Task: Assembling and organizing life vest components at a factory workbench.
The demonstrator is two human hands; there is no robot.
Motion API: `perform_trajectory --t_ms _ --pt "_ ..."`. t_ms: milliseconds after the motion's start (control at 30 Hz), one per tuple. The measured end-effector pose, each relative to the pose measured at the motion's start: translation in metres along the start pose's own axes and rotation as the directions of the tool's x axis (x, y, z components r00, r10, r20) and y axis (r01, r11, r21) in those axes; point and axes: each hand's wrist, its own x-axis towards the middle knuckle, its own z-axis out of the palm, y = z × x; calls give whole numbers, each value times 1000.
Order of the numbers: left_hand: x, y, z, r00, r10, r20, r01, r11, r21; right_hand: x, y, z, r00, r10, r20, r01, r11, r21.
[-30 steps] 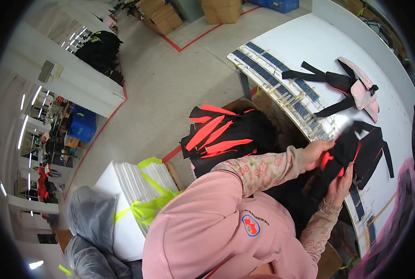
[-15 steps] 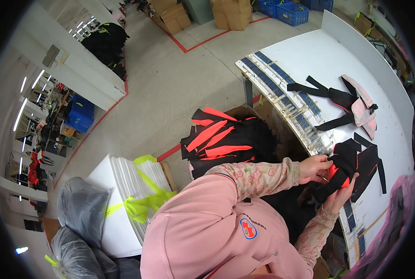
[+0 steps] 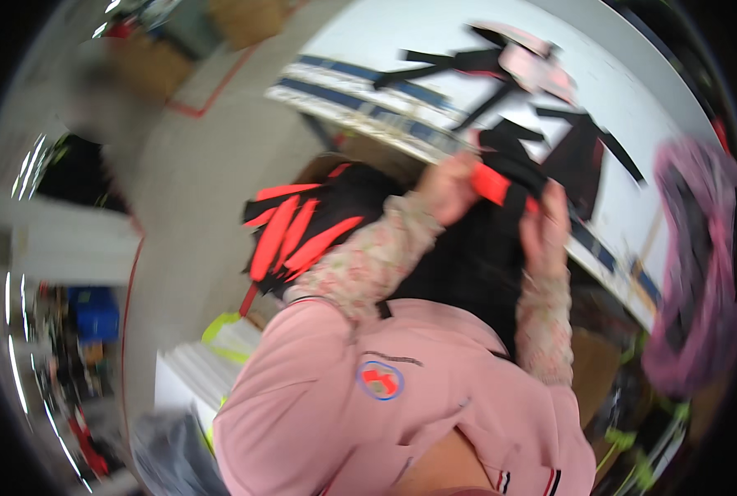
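Note:
Both hands hold a black fabric piece with a coral-red patch, up at the table's near edge. My left hand is closed on its left side, by the red patch. Round the opposite side, the fingers of my right hand grip the cloth; motion blurs them. Just beyond, a black strapped fabric piece lies flat on the white table. Farther back on the tabletop is a pink and black piece with long black straps.
A heap of black and coral-red cloth pieces sits left of the table. Stacked white sheets and a grey plastic bag stand at lower left. Pinkish-purple plastic wrap hangs at the right. Cardboard boxes stand far off.
The view has swung right, so the table and cloth heap appear farther left. Both hands still hold the black and red piece, now more in front of my body.

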Motion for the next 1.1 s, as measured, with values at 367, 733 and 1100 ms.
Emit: perform_trajectory --t_ms 367,733,1100 --pt "-1 7 62 1000 21 -20 -2 755 656 -6 -8 27 998 -15 53 31 951 -309" --pt "-18 -17 46 992 90 -92 7 673 740 -5 -1 16 997 39 -66 -67 867 -494" --pt "6 17 12 833 368 414 -243 -429 870 -40 22 24 1000 -24 5 14 387 -922"
